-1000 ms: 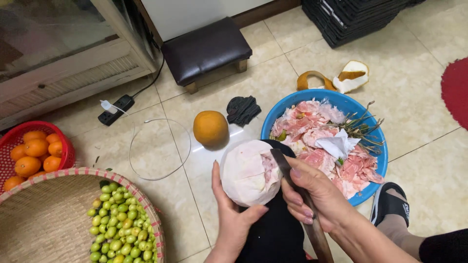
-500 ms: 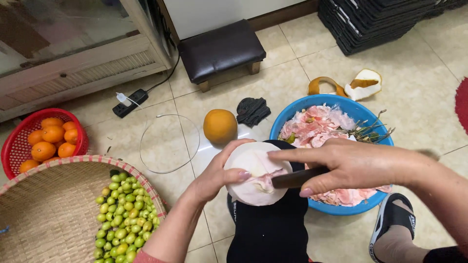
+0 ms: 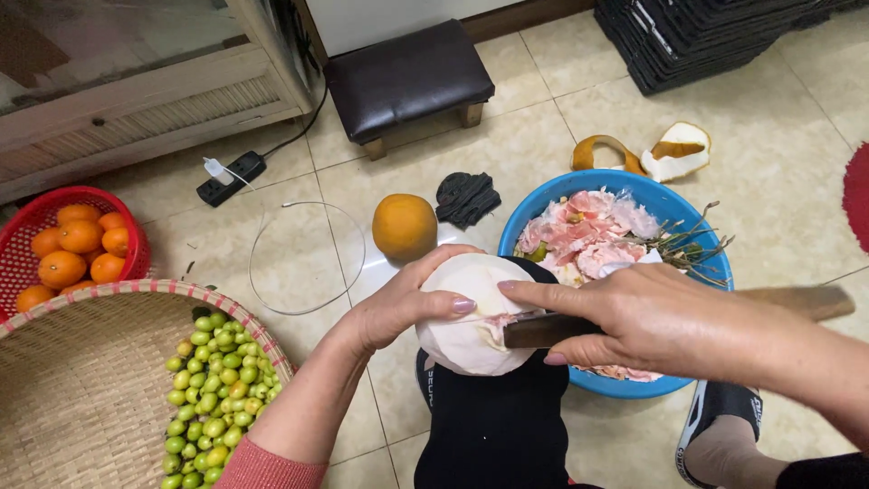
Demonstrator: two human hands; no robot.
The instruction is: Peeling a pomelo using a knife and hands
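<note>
Two hands at work: your left hand (image 3: 403, 303) cups a peeled pomelo (image 3: 475, 312) over your lap, your right hand (image 3: 647, 317) grips a knife (image 3: 543, 330) against it. Just behind: blue basin (image 3: 697, 263) of peelings, whole pomelo (image 3: 405, 226), woven tray (image 3: 81, 389) of kumquats (image 3: 213, 407).

Pale beige tiled floor (image 3: 543, 145) (glossy, evenly lit). Dark padded footstool (image 3: 407, 77) near a glass-fronted wooden cabinet (image 3: 136, 81); black stacked crates (image 3: 706, 36) at upper right.
</note>
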